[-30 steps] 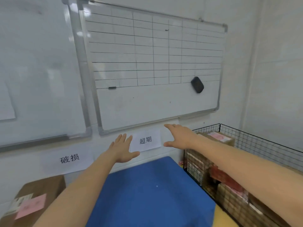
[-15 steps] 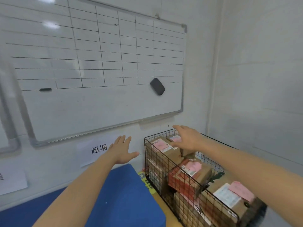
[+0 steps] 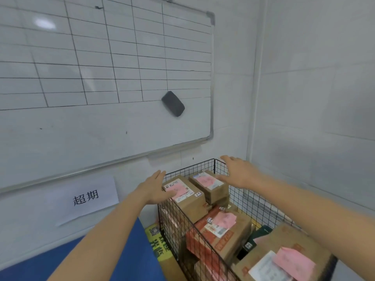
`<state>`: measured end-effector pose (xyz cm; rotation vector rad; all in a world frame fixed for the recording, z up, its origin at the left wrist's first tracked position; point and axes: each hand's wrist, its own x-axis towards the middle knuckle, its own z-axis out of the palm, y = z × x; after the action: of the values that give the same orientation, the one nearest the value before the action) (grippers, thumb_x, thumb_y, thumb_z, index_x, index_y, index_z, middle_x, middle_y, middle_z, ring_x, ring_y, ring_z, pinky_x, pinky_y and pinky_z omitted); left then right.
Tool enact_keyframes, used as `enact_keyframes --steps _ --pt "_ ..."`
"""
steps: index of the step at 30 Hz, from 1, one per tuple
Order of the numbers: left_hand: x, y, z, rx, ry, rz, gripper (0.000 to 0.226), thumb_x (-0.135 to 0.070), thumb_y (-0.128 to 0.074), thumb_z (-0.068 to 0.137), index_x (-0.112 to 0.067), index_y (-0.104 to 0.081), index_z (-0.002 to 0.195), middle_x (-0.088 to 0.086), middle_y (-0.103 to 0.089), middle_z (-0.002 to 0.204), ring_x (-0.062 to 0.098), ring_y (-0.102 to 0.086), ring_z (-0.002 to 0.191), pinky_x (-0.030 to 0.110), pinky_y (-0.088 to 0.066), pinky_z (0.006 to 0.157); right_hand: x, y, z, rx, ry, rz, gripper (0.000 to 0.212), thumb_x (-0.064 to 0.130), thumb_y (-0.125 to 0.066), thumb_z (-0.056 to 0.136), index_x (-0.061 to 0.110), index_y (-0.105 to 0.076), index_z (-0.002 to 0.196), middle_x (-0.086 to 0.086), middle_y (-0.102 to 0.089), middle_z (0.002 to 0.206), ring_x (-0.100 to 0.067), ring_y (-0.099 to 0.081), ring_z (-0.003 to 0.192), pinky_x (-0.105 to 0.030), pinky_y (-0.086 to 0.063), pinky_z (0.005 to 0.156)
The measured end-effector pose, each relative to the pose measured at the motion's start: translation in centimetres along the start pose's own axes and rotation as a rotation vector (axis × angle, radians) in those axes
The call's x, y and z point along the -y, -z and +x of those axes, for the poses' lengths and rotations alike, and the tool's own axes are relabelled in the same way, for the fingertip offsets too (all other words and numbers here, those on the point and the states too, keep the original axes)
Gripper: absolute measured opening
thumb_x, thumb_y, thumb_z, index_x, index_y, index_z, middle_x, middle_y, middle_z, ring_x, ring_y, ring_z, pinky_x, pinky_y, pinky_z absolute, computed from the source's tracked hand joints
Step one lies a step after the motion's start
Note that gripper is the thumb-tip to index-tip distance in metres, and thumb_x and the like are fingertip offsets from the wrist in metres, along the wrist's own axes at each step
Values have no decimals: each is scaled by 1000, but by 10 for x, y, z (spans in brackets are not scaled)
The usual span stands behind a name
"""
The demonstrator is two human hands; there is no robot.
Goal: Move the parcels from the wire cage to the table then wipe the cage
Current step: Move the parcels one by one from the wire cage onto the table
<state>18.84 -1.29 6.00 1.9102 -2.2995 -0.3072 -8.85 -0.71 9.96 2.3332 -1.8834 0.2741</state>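
Observation:
A black wire cage [image 3: 251, 201] stands in the room's corner, packed with several brown cardboard parcels carrying pink and white labels. My left hand [image 3: 153, 188] is open at the cage's near left rim, its thumb on the label of a brown parcel [image 3: 189, 199]. My right hand [image 3: 238, 172] hovers open over the far corner, beside another labelled parcel [image 3: 209, 186]. A reddish box [image 3: 219, 232] and a bigger brown box [image 3: 284, 258] lie closer to me. The blue table [image 3: 134, 258] sits left of the cage.
A large gridded whiteboard [image 3: 105, 82] with a dark eraser [image 3: 173, 103] hangs on the wall above. A paper sign with two characters [image 3: 86, 197] is stuck below it. A yellow printed carton [image 3: 158, 242] is wedged between table and cage. White walls close the right side.
My view has swung right, from the table to the cage. Both open hands have travelled with it and now reach over the parcels at the cage's far end.

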Motion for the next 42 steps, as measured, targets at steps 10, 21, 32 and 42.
enact_keyframes --steps 10,21,32,42 --pt "-57 -50 58 -44 293 -19 78 -56 -38 96 -15 -5 154 3 1 161 20 -7 148 41 -18 118 -95 -18 80 80 257 -30 75 56 -49 92 16 -22 150 -9 -41 147 -26 -45 130 -39 -38 106" --pt "-88 -80 70 -10 501 54 68 -55 -29 98 -24 -8 154 7 1 161 28 -13 146 49 -10 118 -74 -69 113 125 525 77 66 47 -54 92 16 -32 145 -6 -51 139 -22 -54 117 -34 -48 94" --pt "-91 -99 92 64 580 173 52 -49 -12 101 -40 -9 152 11 4 161 27 9 148 55 13 114 -50 -109 137 194 612 87 66 53 -50 93 19 -31 146 -4 -47 143 -24 -51 125 -49 -40 105" --pt "-93 -116 101 88 615 213 60 -65 -4 94 -44 5 150 27 5 156 38 11 145 51 17 113 -28 -140 140 403 694 132 66 51 -43 97 21 -19 151 -10 -59 126 -25 -59 106 -37 -50 87"
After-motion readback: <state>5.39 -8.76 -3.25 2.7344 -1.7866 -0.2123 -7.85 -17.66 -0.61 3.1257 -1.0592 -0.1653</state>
